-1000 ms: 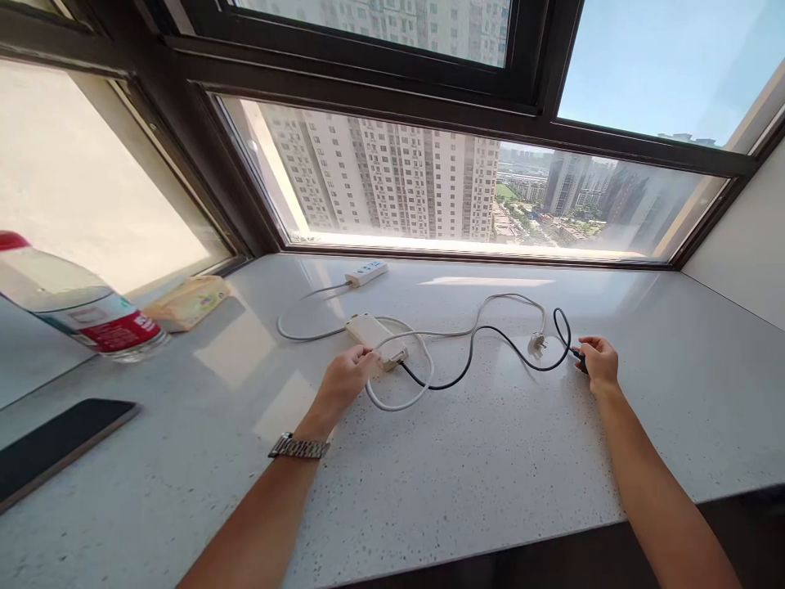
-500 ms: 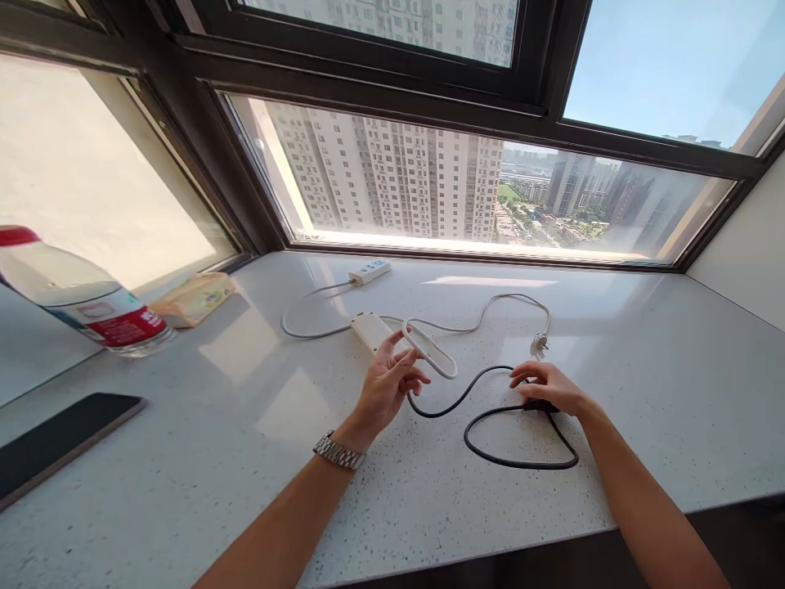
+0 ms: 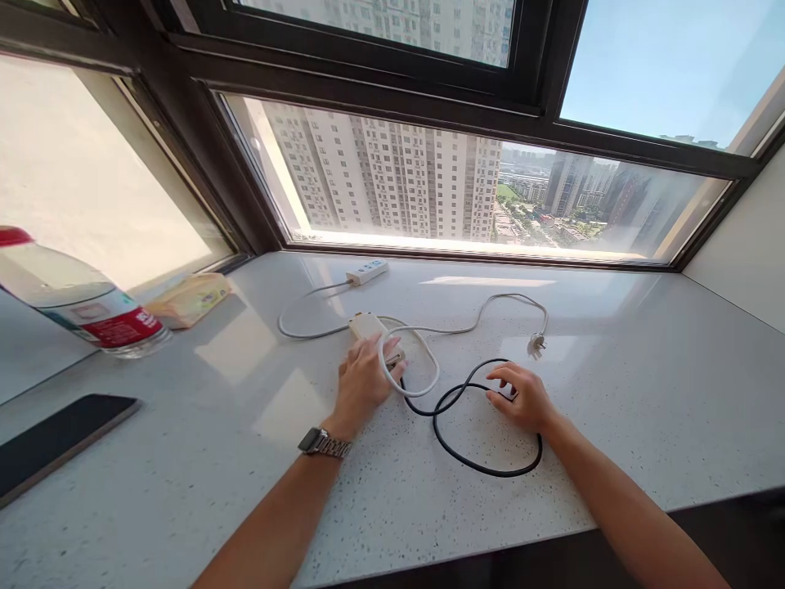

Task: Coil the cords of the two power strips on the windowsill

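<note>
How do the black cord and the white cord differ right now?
Colour: the black cord is dark, the white cord pale.
End: the white cord's plug lies in plain view; the black cord's end near the right hand is hard to make out.
Loop: the black cord's is wider and nearer the counter's front edge than the white cord's.
Both bend into loops.

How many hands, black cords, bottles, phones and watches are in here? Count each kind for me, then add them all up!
Left hand and right hand: 2
Black cord: 1
Bottle: 1
Phone: 1
Watch: 1
Total: 6
</note>
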`<state>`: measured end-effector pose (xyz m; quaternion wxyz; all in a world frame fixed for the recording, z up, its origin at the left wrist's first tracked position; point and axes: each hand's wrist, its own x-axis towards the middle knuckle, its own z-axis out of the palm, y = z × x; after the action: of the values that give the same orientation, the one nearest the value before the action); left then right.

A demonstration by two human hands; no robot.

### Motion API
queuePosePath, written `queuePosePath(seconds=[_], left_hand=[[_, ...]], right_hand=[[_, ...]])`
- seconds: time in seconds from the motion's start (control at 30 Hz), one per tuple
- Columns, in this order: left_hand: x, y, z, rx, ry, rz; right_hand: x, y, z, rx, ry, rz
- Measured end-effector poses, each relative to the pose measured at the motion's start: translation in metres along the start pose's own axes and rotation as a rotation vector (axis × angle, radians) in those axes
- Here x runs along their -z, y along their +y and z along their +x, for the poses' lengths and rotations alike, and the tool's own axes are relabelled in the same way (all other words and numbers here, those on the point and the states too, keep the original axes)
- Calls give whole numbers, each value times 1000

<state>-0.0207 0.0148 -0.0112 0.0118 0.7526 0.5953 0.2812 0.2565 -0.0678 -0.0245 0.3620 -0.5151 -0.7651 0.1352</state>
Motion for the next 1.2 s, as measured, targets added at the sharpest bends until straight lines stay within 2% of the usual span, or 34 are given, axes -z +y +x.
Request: queuePosePath(seconds=[0.07, 0.2, 0.33, 0.43, 0.5, 0.57, 0.63, 0.7, 0.83, 0.9, 0.93, 1.0, 1.07, 1.13, 1.2], left_hand=[[0, -1, 0, -19, -67, 57], [10, 16, -1, -33, -129, 176], [28, 36, 0, 46, -224, 285], [34, 41, -3, 68, -260, 305], [32, 42, -7, 6, -268, 233], [25, 41, -11, -158, -296, 60], [16, 43, -12, -352, -378, -177], [8, 46, -7, -476, -516, -379], [4, 64, 26, -539, -861, -582], [4, 77, 49, -538, -910, -620], [3, 84, 61, -533, -859, -621], [-2, 95, 84, -553, -658, -520], [-8, 98, 107, -612, -434, -262], [-11, 87, 130, -645, -259, 54], [-7, 62, 152, -562, -141, 273]], right_hand=[[-7, -10, 1, 114, 11, -124], [-22, -35, 2, 322, -114, -324], [-35, -54, 3, 412, -239, -365], [-39, -61, 6, 418, -317, -389], [-39, -63, 8, 373, -381, -435], [-37, -64, 10, 340, -444, -463], [-36, -62, 11, 319, -483, -457], [-34, -59, 10, 293, -504, -433], [-29, -52, 5, 265, -503, -402], [-26, -49, 4, 276, -519, -384], [-25, -48, 4, 278, -532, -371], [-24, -46, 5, 262, -551, -333], [-21, -42, 6, 222, -556, -292], [-18, -37, 7, 155, -547, -274], [-12, -31, 7, 69, -524, -278]])
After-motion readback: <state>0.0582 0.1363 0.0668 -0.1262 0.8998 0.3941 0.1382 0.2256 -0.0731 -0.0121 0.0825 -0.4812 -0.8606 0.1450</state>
